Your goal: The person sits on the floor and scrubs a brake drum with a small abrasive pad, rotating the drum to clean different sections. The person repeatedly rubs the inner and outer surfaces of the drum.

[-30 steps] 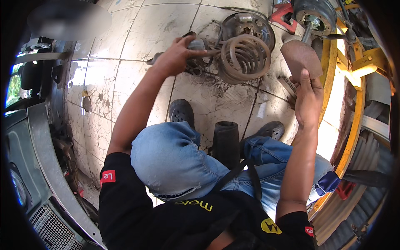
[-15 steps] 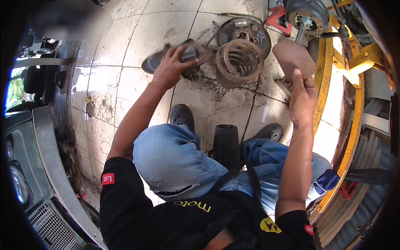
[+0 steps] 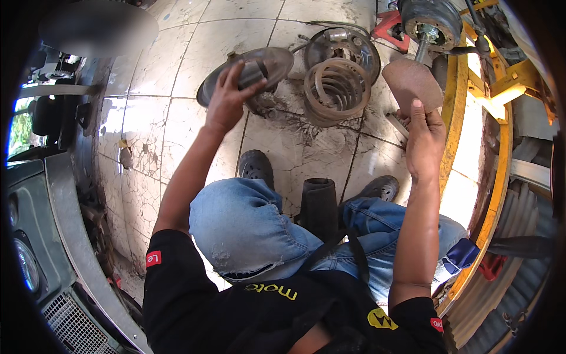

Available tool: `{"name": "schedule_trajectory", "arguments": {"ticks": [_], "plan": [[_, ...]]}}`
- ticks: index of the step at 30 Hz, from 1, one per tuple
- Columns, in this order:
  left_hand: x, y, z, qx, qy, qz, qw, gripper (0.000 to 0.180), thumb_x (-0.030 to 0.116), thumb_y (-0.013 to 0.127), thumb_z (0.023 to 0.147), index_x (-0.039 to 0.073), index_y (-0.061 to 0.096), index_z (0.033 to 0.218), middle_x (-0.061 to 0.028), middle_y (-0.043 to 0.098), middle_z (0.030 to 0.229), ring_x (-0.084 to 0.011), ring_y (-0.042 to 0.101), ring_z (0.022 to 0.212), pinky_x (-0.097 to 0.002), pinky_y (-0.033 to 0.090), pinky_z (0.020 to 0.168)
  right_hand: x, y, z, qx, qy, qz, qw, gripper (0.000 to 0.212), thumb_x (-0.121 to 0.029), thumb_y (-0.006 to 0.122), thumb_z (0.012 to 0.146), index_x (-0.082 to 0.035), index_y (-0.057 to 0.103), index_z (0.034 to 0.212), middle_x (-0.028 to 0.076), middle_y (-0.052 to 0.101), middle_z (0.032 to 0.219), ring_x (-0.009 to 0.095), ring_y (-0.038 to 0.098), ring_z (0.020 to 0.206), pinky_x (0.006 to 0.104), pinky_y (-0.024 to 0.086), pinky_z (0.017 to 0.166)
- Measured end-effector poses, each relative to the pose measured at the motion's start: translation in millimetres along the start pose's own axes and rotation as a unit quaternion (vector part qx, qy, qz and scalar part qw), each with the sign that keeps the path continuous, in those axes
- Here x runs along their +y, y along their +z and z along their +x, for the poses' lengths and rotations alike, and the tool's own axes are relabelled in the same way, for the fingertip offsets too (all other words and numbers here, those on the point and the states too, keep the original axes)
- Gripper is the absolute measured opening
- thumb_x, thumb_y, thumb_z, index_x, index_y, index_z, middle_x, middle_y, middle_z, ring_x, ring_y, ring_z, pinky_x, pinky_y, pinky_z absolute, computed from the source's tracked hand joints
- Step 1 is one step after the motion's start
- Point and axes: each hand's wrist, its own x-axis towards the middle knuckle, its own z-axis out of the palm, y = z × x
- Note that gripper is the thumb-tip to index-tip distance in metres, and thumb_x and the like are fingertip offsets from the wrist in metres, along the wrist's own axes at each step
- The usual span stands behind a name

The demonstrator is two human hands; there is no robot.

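Note:
My left hand (image 3: 227,100) is closed on a dark, dish-shaped round metal plate (image 3: 277,62). Its fingers reach over a dark raised part in the plate's middle, and the plate is tilted. In my right hand (image 3: 425,138) is a brown sheet of sandpaper (image 3: 410,81), pinched with the thumb on top; the fingers underneath are mostly hidden. A narrow pale strip (image 3: 398,125) shows beside those fingers, and I cannot tell whether it is held. Between the hands, a rusty coil spring (image 3: 337,88) stands on the floor.
Behind the spring lies a round backing plate (image 3: 368,50) with a hose. A brake drum (image 3: 430,29) on a shaft and a red stand (image 3: 390,29) are at the far right. A yellow frame (image 3: 451,135) runs along the right; a dark tapered tube (image 3: 319,203) stands between my feet.
My left hand has moved slightly left with the round plate, which was blurred and now shows more clearly. My right hand and the sandpaper have hardly shifted.

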Motion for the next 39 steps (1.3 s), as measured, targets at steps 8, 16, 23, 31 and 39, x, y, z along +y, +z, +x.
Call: {"name": "schedule_trajectory", "arguments": {"ticks": [8,16,23,31,39], "plan": [[-10.0,-1.6,7.3,-0.137,-0.039,-0.023,0.99,0.061,-0.007,0.058,0.087,0.042,0.067,0.122,-0.0102,0.044,0.148,-0.0357,0.047,0.133,-0.0432,0.043,0.108,7.9,-4.6,-0.4,-0.016,-0.006,-0.035,0.999,0.028,-0.025,0.058,0.101,0.001,0.068,0.103,0.002,0.064,0.084,0.009,0.053,0.077,0.0254,0.044,0.074],[-46.2,-69.8,68.1,0.079,-0.344,-0.548,0.759,0.057,-0.016,0.054,0.076,0.004,0.063,0.129,-0.0068,0.071,0.105,-0.0161,0.067,0.089,-0.027,0.055,0.079,7.6,-2.2,1.6,-0.016,-0.019,0.015,1.0,0.027,-0.023,0.056,0.101,0.002,0.067,0.098,0.0,0.059,0.08,0.008,0.048,0.076,0.025,0.041,0.071],[16.4,-152.4,146.4,0.165,-0.395,-0.621,0.657,0.043,-0.007,0.06,0.087,0.004,0.058,0.128,-0.0132,0.068,0.11,-0.0264,0.069,0.092,-0.0403,0.061,0.081,-9.5,-8.2,0.0,-0.012,-0.028,0.033,0.999,0.022,-0.021,0.059,0.1,-0.002,0.067,0.108,0.003,0.066,0.091,0.01,0.058,0.078,0.027,0.051,0.073],[69.2,-110.1,131.1,0.176,-0.442,-0.768,0.428,0.035,0.01,0.061,0.094,0.004,0.057,0.128,-0.0144,0.067,0.119,-0.0293,0.068,0.103,-0.0428,0.056,0.092,-23.7,-20.7,0.5,0.022,-0.031,0.08,0.996,0.026,-0.021,0.06,0.1,0.001,0.066,0.113,0.004,0.066,0.095,0.01,0.056,0.078,0.0249,0.048,0.072],[156.0,-30.4,58.2,0.159,-0.493,-0.806,0.285,0.034,0.014,0.054,0.099,0.002,0.053,0.131,-0.0129,0.063,0.125,-0.0293,0.065,0.107,-0.047,0.054,0.094,-12.3,-43.2,1.1,0.065,-0.033,0.073,0.995,0.026,-0.025,0.057,0.101,-0.002,0.066,0.093,0.001,0.058,0.076,0.007,0.046,0.061,0.0246,0.04,0.054]]}}
